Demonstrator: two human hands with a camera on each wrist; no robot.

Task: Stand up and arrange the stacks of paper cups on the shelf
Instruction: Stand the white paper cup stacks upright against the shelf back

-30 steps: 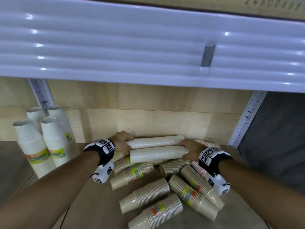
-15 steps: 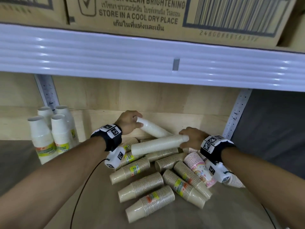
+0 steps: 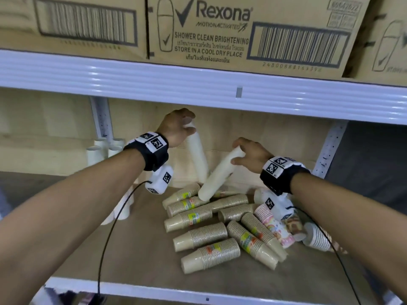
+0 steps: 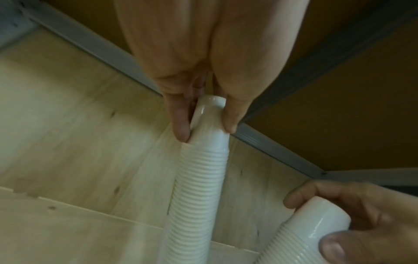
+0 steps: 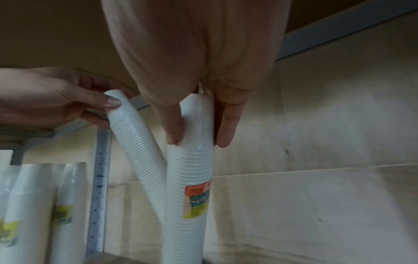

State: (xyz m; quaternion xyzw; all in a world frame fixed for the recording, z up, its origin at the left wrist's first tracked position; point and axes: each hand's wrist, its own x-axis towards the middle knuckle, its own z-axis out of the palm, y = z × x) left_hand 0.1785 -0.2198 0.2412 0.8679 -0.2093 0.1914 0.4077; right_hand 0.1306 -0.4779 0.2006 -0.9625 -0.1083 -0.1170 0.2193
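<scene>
Each hand holds a long white cup stack by its closed end, above a pile on the shelf board (image 3: 141,249). My left hand (image 3: 178,126) pinches the top of the nearly upright stack (image 3: 198,157), the same stack (image 4: 199,178) filling the left wrist view. My right hand (image 3: 248,154) grips the leaning stack (image 3: 220,175), which carries an orange and yellow label (image 5: 195,201). Both stacks' lower ends meet near the pile. Several brown cup stacks (image 3: 200,235) and patterned ones (image 3: 273,225) lie on their sides below.
Upright white cup stacks (image 3: 105,150) stand at the back left beside a perforated upright (image 3: 100,119). The white shelf edge (image 3: 198,84) above carries cardboard boxes (image 3: 220,34). A black cable (image 3: 110,227) hangs from my left wrist. Plywood backs the shelf.
Both white stacks, lying flat on the pile a second ago, have been lifted by their ends and tilted up. My left hand rose higher; the view tipped upward.
</scene>
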